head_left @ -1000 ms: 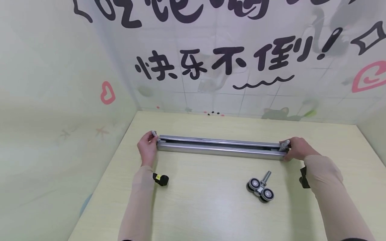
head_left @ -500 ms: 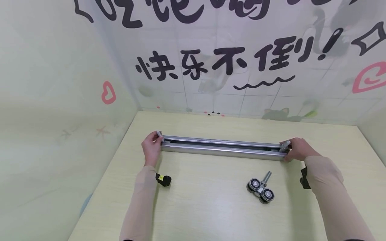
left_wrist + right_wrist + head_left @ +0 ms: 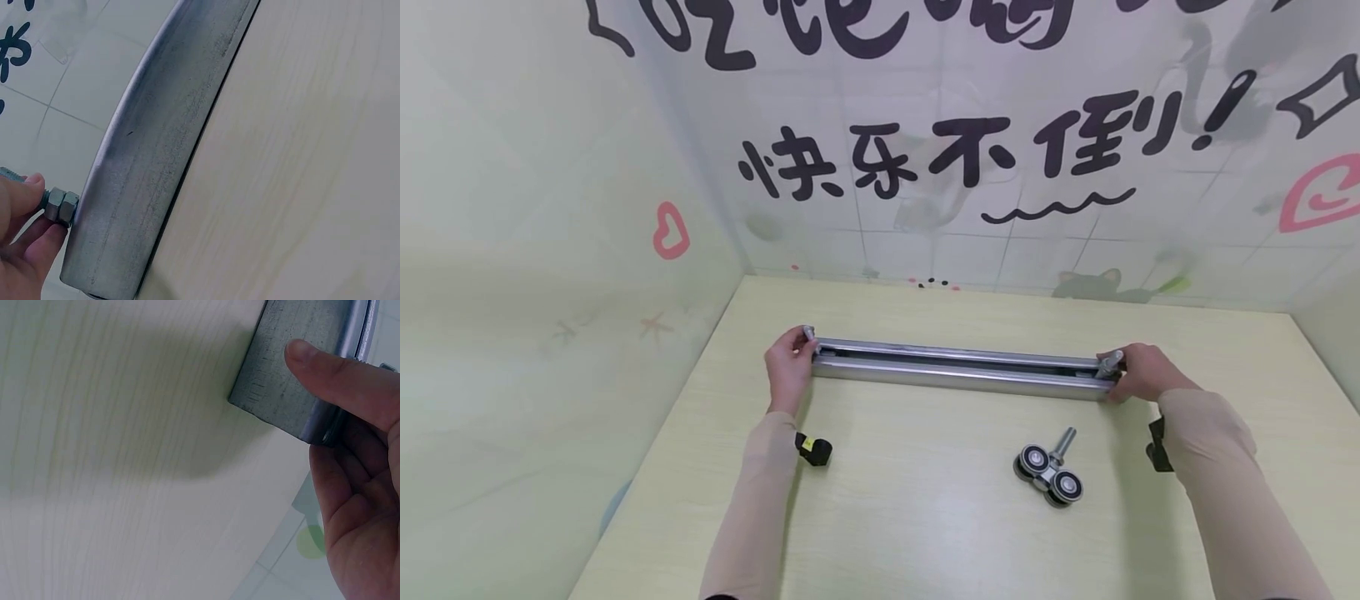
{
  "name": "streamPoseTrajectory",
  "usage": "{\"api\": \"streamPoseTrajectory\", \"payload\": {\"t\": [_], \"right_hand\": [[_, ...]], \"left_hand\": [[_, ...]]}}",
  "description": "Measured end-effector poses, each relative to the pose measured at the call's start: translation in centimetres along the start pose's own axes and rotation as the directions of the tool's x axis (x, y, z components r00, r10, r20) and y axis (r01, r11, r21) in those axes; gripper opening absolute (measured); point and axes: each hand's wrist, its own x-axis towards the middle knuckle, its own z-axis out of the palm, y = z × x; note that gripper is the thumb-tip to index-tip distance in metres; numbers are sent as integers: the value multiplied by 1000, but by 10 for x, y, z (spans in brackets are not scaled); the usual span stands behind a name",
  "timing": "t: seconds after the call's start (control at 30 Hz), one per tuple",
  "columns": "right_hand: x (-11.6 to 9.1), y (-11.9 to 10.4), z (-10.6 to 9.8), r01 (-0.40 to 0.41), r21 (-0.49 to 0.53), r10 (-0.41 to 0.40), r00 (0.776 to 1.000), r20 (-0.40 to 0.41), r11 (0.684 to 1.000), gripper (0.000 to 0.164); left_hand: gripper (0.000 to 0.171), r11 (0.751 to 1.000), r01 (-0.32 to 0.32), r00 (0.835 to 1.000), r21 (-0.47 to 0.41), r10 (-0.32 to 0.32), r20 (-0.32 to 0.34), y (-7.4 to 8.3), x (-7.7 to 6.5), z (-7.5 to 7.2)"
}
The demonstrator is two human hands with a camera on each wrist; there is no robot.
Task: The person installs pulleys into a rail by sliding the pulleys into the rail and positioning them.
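A long metal track rail (image 3: 962, 379) lies across the back of the table, its slot facing up. At its left end my left hand (image 3: 788, 367) pinches a threaded bolt (image 3: 808, 332) standing out of the slot. Two hex nuts (image 3: 61, 206) sit on that bolt, against the rail's edge in the left wrist view. My right hand (image 3: 1142, 371) grips the rail's right end, thumb flat on its side in the right wrist view. Beside those fingers, a second bolt (image 3: 1109, 363) rises from the slot. The left tip of the rail is hidden behind my left hand in the head view.
A loose roller trolley (image 3: 1048, 475), with black-and-silver wheels and a threaded bolt, lies on the pale wooden table (image 3: 910, 517) in front of the rail's right half. A printed wall sheet (image 3: 925, 242) stands behind the table, another wall at the left.
My left hand has moved a little to the right along the rail, with the pinched bolt. The right hand and the loose roller trolley stay in place.
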Motion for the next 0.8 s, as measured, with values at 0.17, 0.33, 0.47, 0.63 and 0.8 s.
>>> {"api": "streamPoseTrajectory", "payload": {"t": [0.17, 0.33, 0.47, 0.63, 0.8], "right_hand": [[0, -2, 0, -3, 7, 3, 1000, 1, 1000, 69], [-3, -3, 1, 0, 19, 0, 1000, 1, 1000, 69], [-5, -4, 2, 1, 16, -1, 1000, 6, 1000, 68], [-5, -3, 3, 1, 14, -1, 1000, 1, 1000, 68], [-1, -1, 1, 8, 4, -8, 1000, -7, 1000, 68]], "left_hand": [[23, 1000, -8, 1000, -6, 8, 13, -2, 1, 0], [23, 1000, -21, 998, 15, 20, 54, -5, 0, -2], [24, 999, -33, 993, 41, 28, 115, -8, 1, -7], [31, 994, -88, 965, 60, 70, 254, -11, 7, -19], [53, 965, -186, 892, 184, 88, 444, -11, 20, -34]]}}
